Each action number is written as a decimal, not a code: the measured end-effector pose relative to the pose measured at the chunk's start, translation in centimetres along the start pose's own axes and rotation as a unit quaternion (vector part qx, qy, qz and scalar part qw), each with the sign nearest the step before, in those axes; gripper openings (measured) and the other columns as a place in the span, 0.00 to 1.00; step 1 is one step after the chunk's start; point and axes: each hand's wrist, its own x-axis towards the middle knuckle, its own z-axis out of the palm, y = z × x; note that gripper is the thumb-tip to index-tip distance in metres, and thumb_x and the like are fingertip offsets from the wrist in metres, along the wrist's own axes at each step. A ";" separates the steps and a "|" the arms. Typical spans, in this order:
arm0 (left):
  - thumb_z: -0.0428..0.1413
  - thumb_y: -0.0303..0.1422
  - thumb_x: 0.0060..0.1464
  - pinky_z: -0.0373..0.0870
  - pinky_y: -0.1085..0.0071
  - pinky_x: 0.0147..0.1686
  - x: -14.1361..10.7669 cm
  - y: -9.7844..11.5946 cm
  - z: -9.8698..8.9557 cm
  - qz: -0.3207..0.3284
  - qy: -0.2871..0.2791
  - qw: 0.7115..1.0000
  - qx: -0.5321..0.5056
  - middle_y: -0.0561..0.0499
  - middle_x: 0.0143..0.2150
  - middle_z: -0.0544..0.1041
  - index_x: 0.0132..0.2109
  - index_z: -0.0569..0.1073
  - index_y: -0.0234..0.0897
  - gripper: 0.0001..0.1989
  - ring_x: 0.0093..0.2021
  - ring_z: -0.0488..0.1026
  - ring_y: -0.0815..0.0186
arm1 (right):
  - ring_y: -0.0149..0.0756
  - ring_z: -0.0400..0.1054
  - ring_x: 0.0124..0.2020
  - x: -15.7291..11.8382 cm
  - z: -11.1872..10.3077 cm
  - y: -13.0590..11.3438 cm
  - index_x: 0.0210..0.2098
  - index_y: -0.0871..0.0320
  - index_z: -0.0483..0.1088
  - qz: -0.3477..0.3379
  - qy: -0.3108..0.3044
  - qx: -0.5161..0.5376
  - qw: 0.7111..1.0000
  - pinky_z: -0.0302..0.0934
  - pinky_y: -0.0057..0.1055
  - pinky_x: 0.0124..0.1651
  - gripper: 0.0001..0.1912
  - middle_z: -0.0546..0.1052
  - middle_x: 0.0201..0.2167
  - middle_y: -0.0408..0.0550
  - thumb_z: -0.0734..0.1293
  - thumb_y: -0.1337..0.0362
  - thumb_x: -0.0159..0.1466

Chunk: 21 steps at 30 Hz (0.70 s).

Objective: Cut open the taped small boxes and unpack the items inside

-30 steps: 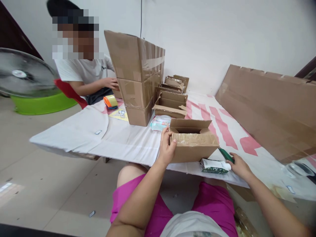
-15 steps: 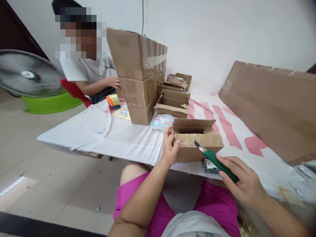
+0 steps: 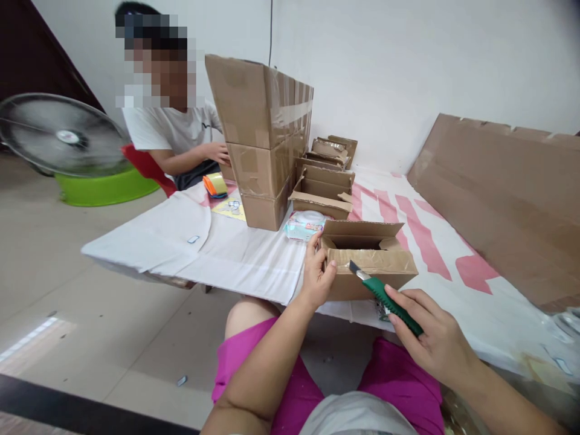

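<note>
At cardboard box (image 3: 378,261), ridged cutter (image 3: 384,295)

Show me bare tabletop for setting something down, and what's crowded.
Bare cloth lies left of the left hand, in front of the stack, and between the held box and the cardboard. Crowded: behind the held box, with a packet and open box, and in front, by the right hand and cutter.

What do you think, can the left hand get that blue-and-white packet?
Probably yes: the packet lies just beyond the left hand and nothing seems to block it, but that hand may need to release the open box.
</note>
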 end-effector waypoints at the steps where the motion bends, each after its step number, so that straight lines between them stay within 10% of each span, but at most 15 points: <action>1: 0.48 0.46 0.61 0.57 0.49 0.61 0.0 0.0 0.0 0.000 0.001 1.000 -0.003 0.39 0.65 0.56 0.39 0.73 0.35 0.18 0.63 0.60 0.49 | 0.33 0.70 0.38 0.1 0.2 0.0 0.61 0.56 0.62 0.001 0.002 -0.002 1.000 0.68 0.29 0.39 0.24 0.70 0.43 0.52 0.62 0.69 0.65; 21: 0.47 0.46 0.61 0.55 0.50 0.62 -0.2 0.0 -0.1 -0.004 -0.008 1.000 0.002 0.40 0.66 0.55 0.39 0.71 0.36 0.18 0.64 0.58 0.51 | 0.34 0.72 0.38 0.1 -0.3 -1.0 0.60 0.56 0.62 0.022 -0.012 -0.009 1.000 0.70 0.29 0.40 0.23 0.71 0.43 0.52 0.60 0.67 0.66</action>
